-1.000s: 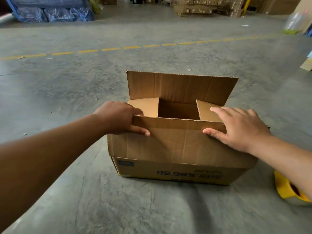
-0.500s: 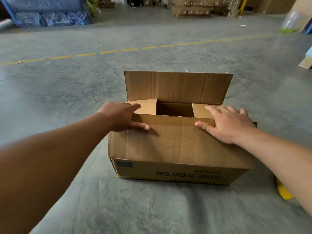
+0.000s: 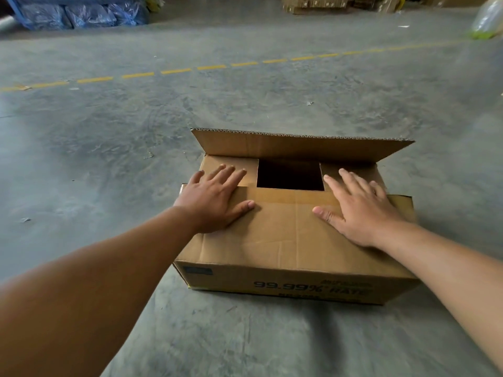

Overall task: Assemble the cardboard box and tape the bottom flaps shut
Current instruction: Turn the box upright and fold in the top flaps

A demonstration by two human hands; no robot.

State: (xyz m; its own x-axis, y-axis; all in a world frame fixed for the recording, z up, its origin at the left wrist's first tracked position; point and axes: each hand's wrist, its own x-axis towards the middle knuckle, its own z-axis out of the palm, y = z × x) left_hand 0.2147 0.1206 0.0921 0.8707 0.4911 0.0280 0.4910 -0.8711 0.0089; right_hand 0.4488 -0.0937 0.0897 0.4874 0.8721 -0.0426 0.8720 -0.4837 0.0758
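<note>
We look over a wide grey concrete floor (image 3: 109,148), scuffed and dusty, crossed by a dashed yellow line (image 3: 174,71) running from left up to the right. Along the far edge stand blue plastic-wrapped bundles (image 3: 81,14) at left and stacked cartons (image 3: 321,3) at middle right; a blurred clear bag (image 3: 487,19) sits at the far right. The cardboard box (image 3: 296,278) rests on the floor before us, printed side facing us. Its near flap (image 3: 288,227) is folded down over the two small side flaps, the far flap (image 3: 296,146) leans half raised, and a dark square gap shows between them. Our left hand (image 3: 215,201) and right hand (image 3: 359,210) lie flat with fingers spread straight, pressing the near flap and side flaps, gripping nothing.
</note>
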